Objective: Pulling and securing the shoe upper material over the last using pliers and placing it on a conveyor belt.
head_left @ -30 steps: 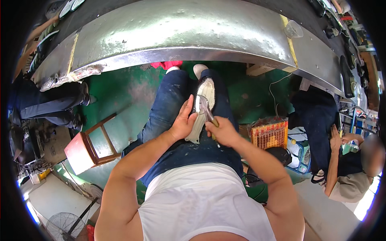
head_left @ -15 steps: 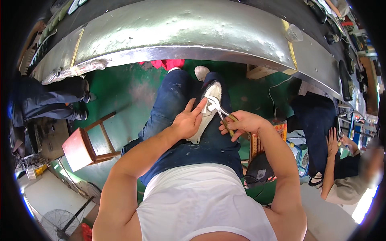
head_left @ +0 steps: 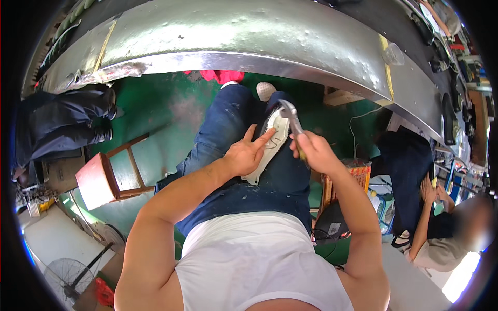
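On my right thigh lies a shoe [head_left: 271, 150] in the making, its pale underside up and a dark, pleated edge round the toe. My left hand [head_left: 247, 155] grips its left side, one digit pressed on the pale underside; part of its other fingers is hidden. My right hand [head_left: 315, 151] is closed round the handles of a pair of lasting pincers [head_left: 291, 115]. The metal head of the pincers is at the toe end of the shoe; whether it touches cannot be made out.
Across the front runs a metal-edged workbench [head_left: 228, 39]. A wooden stool [head_left: 98, 179] lies at left, with a co-worker's legs [head_left: 65, 122] beyond it. Another person's hand [head_left: 428, 189] is at right. An orange slatted crate [head_left: 334, 181] and a black bag [head_left: 332, 223] stand beside me.
The pincers have swung from the middle of the shoe up to its toe, and their spread handles are now gathered in my right hand. My left hand stays on the shoe.
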Demonstrator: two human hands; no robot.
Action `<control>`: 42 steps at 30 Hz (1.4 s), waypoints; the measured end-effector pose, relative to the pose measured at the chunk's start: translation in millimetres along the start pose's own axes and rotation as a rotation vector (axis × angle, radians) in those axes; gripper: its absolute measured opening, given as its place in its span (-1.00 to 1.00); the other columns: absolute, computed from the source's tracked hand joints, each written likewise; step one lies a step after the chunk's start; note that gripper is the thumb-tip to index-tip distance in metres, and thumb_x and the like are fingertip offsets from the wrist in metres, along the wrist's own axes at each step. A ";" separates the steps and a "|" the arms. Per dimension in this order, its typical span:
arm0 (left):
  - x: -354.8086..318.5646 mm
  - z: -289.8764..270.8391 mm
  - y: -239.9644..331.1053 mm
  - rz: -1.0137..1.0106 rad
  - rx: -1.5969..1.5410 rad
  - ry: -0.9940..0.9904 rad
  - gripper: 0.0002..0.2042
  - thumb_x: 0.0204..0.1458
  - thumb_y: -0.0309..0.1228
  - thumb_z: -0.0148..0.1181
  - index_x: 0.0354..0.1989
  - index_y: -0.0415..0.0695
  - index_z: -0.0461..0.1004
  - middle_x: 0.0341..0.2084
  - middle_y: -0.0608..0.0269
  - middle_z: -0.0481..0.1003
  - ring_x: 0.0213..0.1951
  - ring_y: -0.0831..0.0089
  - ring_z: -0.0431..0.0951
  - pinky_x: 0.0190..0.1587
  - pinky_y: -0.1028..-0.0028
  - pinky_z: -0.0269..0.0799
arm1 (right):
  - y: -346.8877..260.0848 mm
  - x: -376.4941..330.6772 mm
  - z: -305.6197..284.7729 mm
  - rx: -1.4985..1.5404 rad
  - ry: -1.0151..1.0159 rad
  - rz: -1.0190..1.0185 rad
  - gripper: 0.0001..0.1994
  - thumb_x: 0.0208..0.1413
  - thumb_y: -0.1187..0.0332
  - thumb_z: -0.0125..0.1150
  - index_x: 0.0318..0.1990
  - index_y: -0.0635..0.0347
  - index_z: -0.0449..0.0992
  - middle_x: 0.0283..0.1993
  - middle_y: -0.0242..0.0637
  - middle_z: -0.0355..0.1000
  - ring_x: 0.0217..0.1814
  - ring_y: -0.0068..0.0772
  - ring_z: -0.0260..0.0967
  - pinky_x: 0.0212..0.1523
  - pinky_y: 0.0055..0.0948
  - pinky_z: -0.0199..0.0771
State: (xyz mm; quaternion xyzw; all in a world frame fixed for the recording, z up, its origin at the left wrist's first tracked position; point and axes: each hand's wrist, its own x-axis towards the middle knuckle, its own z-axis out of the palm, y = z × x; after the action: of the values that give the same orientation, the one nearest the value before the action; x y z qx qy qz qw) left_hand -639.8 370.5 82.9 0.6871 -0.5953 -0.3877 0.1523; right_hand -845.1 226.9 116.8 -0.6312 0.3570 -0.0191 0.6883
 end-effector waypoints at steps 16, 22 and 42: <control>-7.5 42.0 -19.3 -0.198 -0.329 0.097 -0.13 0.22 -0.22 0.09 0.45 -0.27 -0.42 0.41 -0.29 -0.08 0.42 -0.05 0.02 0.42 0.29 -0.02 | 23.3 -16.7 34.8 -0.878 0.013 -0.162 -0.57 0.35 0.09 -0.10 -0.27 0.38 0.42 -0.31 0.13 0.50 -0.22 0.19 0.48 -0.17 0.00 0.47; -27.9 16.8 -34.7 -0.153 -0.886 -0.319 -0.05 0.22 -0.30 0.12 0.47 -0.05 -0.61 0.46 -0.15 -0.18 0.47 0.23 -0.10 0.42 0.45 -0.17 | 8.3 -29.8 32.6 -0.925 -0.048 -0.048 -0.58 0.35 0.08 -0.09 -0.25 0.36 0.42 -0.28 0.10 0.51 -0.20 0.15 0.50 -0.16 -0.03 0.49; -57.2 -45.1 -8.5 -0.040 -1.111 -0.162 -0.20 0.12 -0.50 0.20 0.48 -0.22 -0.13 0.36 0.10 0.16 0.34 0.37 0.18 0.36 0.39 0.03 | -3.6 -63.1 -2.5 -0.200 0.164 -0.276 -0.63 0.34 0.15 -0.05 -0.06 0.35 0.45 -0.30 -0.16 0.52 -0.33 -0.29 0.52 -0.24 -0.35 0.51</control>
State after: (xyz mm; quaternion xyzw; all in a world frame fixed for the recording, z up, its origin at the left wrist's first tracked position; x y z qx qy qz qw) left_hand -601.1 414.7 126.7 0.4828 -0.2983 -0.6974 0.4377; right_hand -891.9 254.0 149.6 -0.7359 0.3220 -0.1292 0.5815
